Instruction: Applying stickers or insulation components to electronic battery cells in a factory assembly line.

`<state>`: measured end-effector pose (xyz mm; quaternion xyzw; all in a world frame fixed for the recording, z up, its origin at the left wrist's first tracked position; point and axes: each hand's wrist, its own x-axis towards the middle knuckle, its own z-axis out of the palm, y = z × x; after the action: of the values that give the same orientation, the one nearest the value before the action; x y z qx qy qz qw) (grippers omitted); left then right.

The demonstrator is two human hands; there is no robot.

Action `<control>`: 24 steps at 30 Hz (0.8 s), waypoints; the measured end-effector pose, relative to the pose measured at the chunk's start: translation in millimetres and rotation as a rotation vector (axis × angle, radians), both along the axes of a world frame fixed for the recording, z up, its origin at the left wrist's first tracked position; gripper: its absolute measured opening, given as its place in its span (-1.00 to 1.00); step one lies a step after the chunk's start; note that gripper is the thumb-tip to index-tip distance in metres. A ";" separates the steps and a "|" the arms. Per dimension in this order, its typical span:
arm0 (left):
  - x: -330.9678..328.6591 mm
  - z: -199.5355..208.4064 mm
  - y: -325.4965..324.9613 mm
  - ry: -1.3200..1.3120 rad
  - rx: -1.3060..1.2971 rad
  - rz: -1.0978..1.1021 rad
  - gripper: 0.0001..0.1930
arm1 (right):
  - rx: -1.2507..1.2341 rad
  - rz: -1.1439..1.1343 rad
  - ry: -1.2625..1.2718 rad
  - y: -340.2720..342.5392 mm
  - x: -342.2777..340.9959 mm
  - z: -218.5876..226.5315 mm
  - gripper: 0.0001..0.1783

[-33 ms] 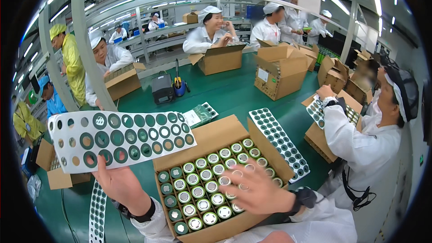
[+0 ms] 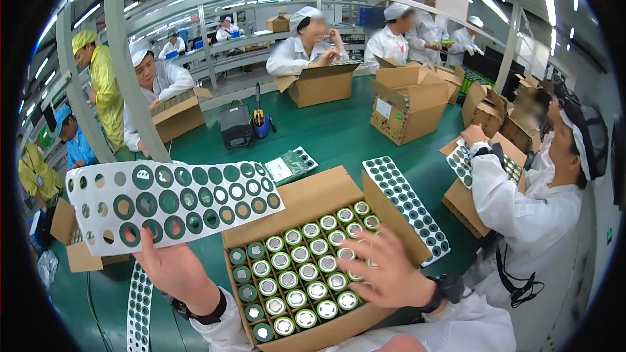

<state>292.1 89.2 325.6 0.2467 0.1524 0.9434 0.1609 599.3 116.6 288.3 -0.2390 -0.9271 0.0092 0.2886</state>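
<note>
My left hand [image 2: 173,267] grips the lower edge of a white sheet of ring-shaped green stickers [image 2: 186,199], held up at the left. Several rings at its left end are gone, leaving holes. In front of me sits an open cardboard box [image 2: 313,192] with cylindrical battery cells [image 2: 297,298] standing in divided slots. Dark green rings cover the tops in the leftmost column; the other visible tops are bare silver with pale rims. Over the box's right side hovers my right hand [image 2: 391,277], fingers spread, hiding some cells. I see nothing in it.
Another sticker sheet [image 2: 407,208] lies right of the box, and a strip of stickers [image 2: 139,306] lies left. Beyond are a plastic-wrapped packet [image 2: 287,168], a black device [image 2: 236,127] and a blue-yellow tool holder [image 2: 261,124]. Co-workers sit around the green table with cartons [image 2: 407,107].
My right hand has shifted slightly right over the box, uncovering a few cell tops. The left hand and its sticker sheet have barely moved.
</note>
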 end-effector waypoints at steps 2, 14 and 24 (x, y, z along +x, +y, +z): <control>-4.7 -12.6 -0.3 -0.034 -0.029 0.050 -0.67 | 0.011 -0.151 0.126 1.6 19.8 -5.2 -0.57; 7.5 -13.7 -1.9 0.062 0.025 0.177 -0.69 | -1.249 0.100 0.781 26.4 51.9 -46.2 -0.20; 3.4 -23.1 1.5 0.102 0.014 0.171 -0.74 | -1.543 0.285 0.940 117.9 12.2 -60.0 -0.25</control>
<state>295.5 90.7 302.5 0.2817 0.1741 0.9410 0.0702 611.5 234.5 228.3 -0.2204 -0.4716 0.7583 0.3925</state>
